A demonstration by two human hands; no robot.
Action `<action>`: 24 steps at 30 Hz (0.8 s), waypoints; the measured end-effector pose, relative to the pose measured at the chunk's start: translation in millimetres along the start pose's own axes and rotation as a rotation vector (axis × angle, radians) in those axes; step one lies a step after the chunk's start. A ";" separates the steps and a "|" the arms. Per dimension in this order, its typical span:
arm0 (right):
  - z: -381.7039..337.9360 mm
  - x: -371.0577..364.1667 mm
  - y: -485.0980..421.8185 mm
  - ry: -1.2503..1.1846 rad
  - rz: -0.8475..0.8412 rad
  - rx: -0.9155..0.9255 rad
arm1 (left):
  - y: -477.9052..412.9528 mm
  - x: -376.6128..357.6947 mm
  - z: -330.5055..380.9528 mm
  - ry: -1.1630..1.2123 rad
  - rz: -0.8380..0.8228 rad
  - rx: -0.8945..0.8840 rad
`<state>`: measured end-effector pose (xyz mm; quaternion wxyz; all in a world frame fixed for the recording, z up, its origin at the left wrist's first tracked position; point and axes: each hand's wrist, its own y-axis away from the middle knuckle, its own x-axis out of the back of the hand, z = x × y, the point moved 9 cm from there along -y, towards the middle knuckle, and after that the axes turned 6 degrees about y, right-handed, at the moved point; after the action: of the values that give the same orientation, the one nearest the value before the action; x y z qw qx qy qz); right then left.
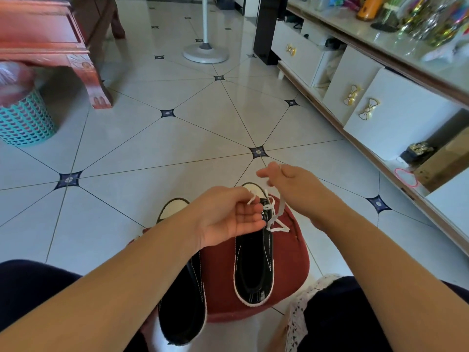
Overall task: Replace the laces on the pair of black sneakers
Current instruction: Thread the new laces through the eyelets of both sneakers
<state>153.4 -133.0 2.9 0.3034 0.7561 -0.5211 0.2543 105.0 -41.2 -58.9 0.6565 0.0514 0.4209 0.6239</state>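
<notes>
Two black sneakers with white soles lie on a dark red stool (223,283), toes pointing away from me. The right sneaker (253,265) carries a white lace (275,219) threaded near its toe end. My left hand (228,214) pinches one end of that lace just above the shoe's front. My right hand (281,177) grips the other end and holds it up and away, beyond the toe. The left sneaker (181,308) sits partly under my left forearm; I see no lace on it.
A teal basket (24,120) lined with a plastic bag stands at far left beside a red wooden table leg (97,90). A white fan base (205,54) is ahead. A low white cabinet (396,118) runs along the right. My knees flank the stool.
</notes>
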 end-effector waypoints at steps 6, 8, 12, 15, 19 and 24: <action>-42.1 -12.2 19.9 0.099 -0.003 0.373 | -0.8 -3.7 -14.1 0.158 -0.054 0.118; -45.1 -29.7 27.2 0.201 -0.019 0.491 | 0.3 -1.2 -12.7 0.181 -0.055 0.109; -44.3 -40.9 40.7 0.392 0.118 0.635 | 5.4 10.5 -15.1 0.180 -0.026 0.113; -34.2 -37.1 40.2 0.498 0.247 0.648 | 9.6 18.3 -13.1 0.149 -0.015 0.099; -16.4 -22.7 23.9 0.215 0.199 0.396 | 15.4 24.2 -16.0 0.076 0.016 0.134; -10.0 -41.5 23.6 0.034 0.042 0.305 | 15.7 20.0 -23.9 0.083 -0.010 0.152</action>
<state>117.0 -105.9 -14.8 0.1885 0.7778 -0.4872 0.3495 75.4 -31.5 -74.7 0.6358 0.0732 0.4942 0.5884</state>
